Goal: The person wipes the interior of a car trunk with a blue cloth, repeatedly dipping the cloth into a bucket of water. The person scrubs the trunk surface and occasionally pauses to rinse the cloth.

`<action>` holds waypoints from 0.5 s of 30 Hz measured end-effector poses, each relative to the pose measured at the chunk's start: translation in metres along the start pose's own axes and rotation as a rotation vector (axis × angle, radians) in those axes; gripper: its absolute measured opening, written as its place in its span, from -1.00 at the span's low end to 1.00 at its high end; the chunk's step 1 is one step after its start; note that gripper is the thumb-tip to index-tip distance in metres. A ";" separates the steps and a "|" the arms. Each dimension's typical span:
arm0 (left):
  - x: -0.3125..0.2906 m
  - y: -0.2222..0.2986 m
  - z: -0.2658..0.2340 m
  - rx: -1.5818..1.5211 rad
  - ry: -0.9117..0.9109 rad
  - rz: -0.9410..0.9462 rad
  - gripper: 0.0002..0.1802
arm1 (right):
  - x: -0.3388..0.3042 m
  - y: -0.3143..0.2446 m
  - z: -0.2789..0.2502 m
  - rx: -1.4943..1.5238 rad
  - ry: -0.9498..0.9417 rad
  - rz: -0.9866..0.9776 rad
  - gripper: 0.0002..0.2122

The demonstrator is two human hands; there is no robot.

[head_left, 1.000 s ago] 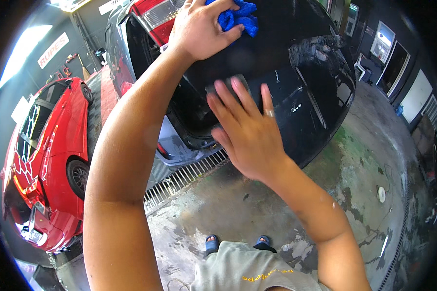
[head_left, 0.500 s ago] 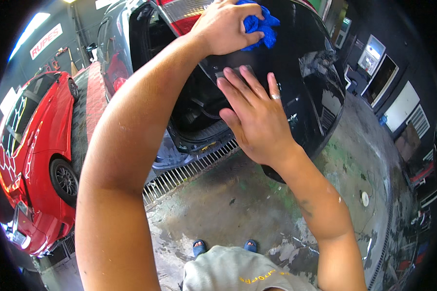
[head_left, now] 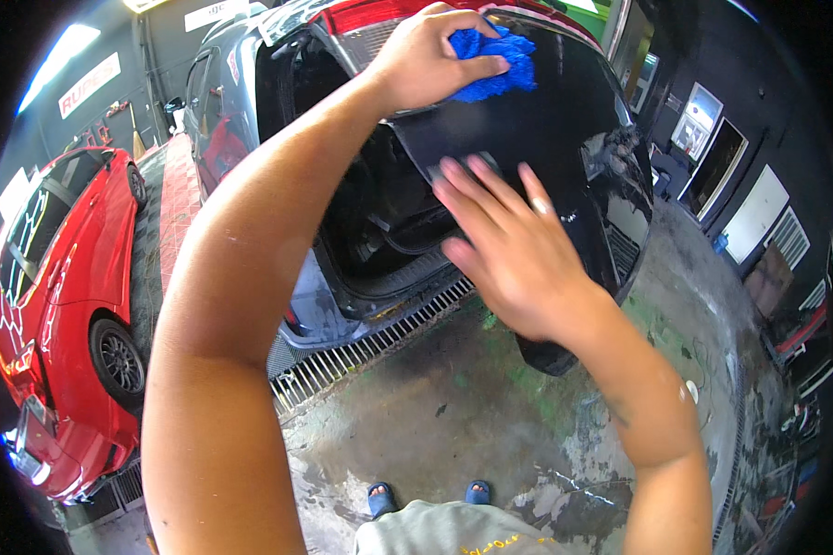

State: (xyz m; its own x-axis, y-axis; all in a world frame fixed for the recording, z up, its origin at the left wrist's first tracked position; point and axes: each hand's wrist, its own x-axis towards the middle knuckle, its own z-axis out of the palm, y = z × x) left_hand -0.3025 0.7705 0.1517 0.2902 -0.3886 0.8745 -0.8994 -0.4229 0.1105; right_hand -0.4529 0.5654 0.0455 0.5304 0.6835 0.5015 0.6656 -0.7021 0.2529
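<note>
My left hand [head_left: 428,57] is closed round a crumpled blue microfiber cloth [head_left: 502,67]. The cloth lies against the glossy black panel [head_left: 551,116] of a dark car, just beside a red and clear tail light [head_left: 366,39]. Lower on the same panel, my right hand [head_left: 514,245] is flat with its fingers stretched out and spread, slightly blurred by motion. A small greyish flat piece [head_left: 479,165] shows under its fingertips; its kind cannot be made out. A ring sits on one finger of that hand.
Left of the panel, the car's body has a dark opening [head_left: 379,194]. A slotted drain grate [head_left: 370,347] crosses the wet, stained concrete floor [head_left: 416,416] below. A red car [head_left: 65,268] stands at the left. Along the right wall are boards and a window [head_left: 699,116].
My right hand has moved down and slightly right, with the greyish piece under its fingertips. My left hand stays near the tail light, still holding the cloth. The view has shifted a little.
</note>
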 end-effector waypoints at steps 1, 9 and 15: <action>-0.001 0.013 -0.003 -0.025 0.035 -0.093 -0.52 | -0.021 -0.001 -0.006 0.037 -0.034 -0.004 -0.44; 0.008 -0.017 0.035 0.045 0.210 0.051 -0.46 | 0.052 0.008 0.019 -0.082 0.107 0.006 -0.42; 0.000 -0.019 0.021 0.166 0.282 0.064 -0.46 | -0.009 -0.010 -0.006 -0.020 -0.051 -0.011 -0.43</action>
State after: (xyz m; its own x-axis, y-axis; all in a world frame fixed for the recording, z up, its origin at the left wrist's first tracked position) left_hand -0.2790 0.7612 0.1396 0.1118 -0.1862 0.9761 -0.8406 -0.5416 -0.0070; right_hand -0.4670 0.5652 0.0433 0.5495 0.7001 0.4560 0.6614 -0.6979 0.2746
